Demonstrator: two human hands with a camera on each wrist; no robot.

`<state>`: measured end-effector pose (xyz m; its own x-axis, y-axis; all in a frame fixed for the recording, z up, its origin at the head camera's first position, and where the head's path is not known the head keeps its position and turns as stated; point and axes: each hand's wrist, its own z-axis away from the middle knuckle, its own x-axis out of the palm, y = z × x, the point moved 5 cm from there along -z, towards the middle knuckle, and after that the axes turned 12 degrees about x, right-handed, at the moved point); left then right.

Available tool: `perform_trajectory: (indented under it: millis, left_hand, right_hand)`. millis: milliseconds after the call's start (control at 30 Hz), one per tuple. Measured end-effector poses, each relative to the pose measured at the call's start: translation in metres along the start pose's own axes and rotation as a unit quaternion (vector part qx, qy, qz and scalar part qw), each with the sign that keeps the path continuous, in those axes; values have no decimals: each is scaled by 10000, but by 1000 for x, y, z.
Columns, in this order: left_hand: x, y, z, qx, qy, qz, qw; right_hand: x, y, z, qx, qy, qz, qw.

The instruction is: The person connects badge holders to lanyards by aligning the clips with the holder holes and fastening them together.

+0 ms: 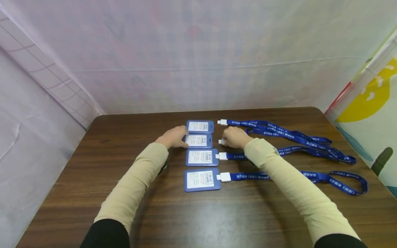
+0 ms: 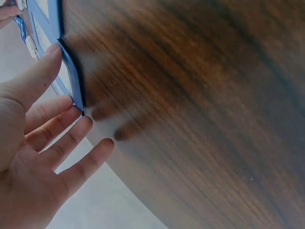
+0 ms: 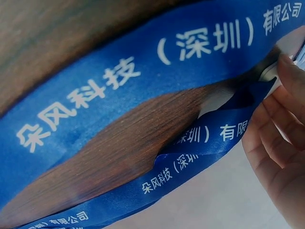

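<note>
My left hand (image 1: 174, 137) holds the left end of a blue badge holder (image 1: 198, 141), second from the back. In the left wrist view, the thumb and index fingertip are at two corners of this badge holder (image 2: 75, 81), with the other fingers spread beside it. My right hand (image 1: 236, 137) pinches the white clip (image 1: 220, 141) of a blue lanyard, just right of that holder and apart from it. The right wrist view shows the printed lanyard strap (image 3: 209, 40) looping away from the fingers.
Behind is another badge holder (image 1: 200, 126), its lanyard clip (image 1: 222, 122) lying apart. Nearer, two badge holders, one in the third row (image 1: 201, 157) and one at the front (image 1: 202, 179), have clips at their right ends. Straps stretch right across the brown table (image 1: 102, 158).
</note>
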<state>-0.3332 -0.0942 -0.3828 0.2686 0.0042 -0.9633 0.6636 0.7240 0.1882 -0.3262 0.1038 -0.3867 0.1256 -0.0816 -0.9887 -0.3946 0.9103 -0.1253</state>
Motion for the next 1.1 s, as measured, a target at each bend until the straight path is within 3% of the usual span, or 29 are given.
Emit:
perform_trajectory:
  millis: [333,667,1100]
  left_hand:
    - [2,0,-4,-79,15,-8,10000]
    - [1,2,-3,-31,22,-68,10000]
    - [-3,5,-5,5,77,-45,10000]
  right_hand:
    - [1,1,1,-37,23,3,10000]
    - [1,1,3,-325,331,-179,9988]
    - [2,-1,3,-437,290,-192,9984]
